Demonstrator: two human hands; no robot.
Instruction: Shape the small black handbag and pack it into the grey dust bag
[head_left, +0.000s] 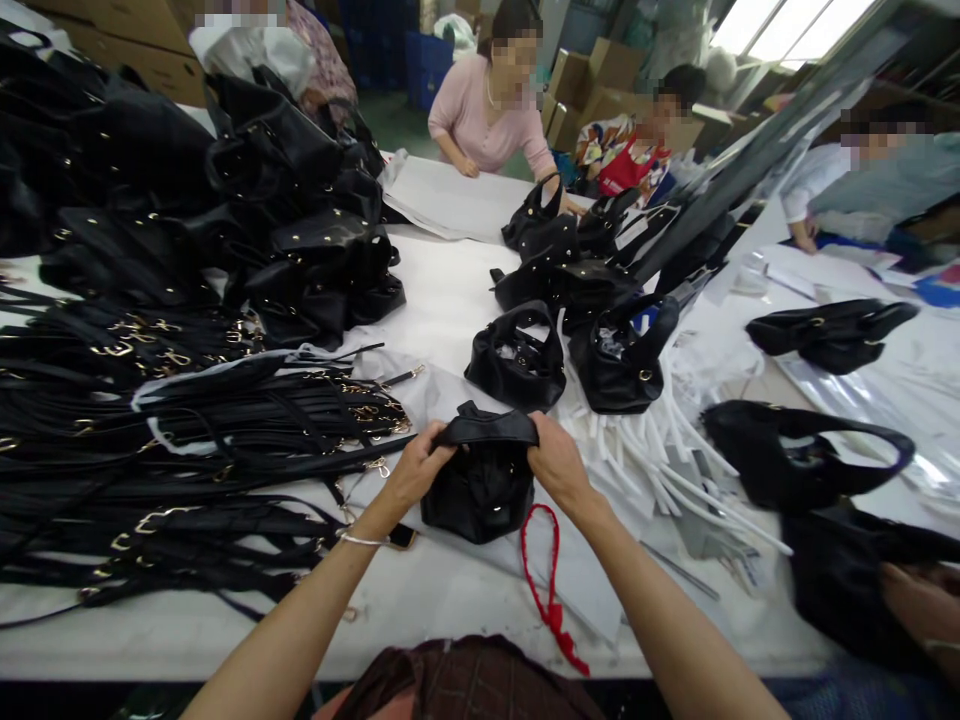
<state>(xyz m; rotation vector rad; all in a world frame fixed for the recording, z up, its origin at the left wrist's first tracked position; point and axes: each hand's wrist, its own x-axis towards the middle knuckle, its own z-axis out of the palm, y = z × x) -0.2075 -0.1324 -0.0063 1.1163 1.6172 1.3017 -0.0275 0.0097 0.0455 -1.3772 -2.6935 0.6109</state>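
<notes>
Both forearms reach forward over the white table [450,290]. The left hand [414,470] and right hand [556,462] each have their grip clamped on the top edge of a small black leather handbag [480,480], which rests on the table beside a red cord [551,580].

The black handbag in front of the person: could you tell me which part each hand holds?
Both hands, left hand and right hand, grip the black handbag at its top edge.
</notes>
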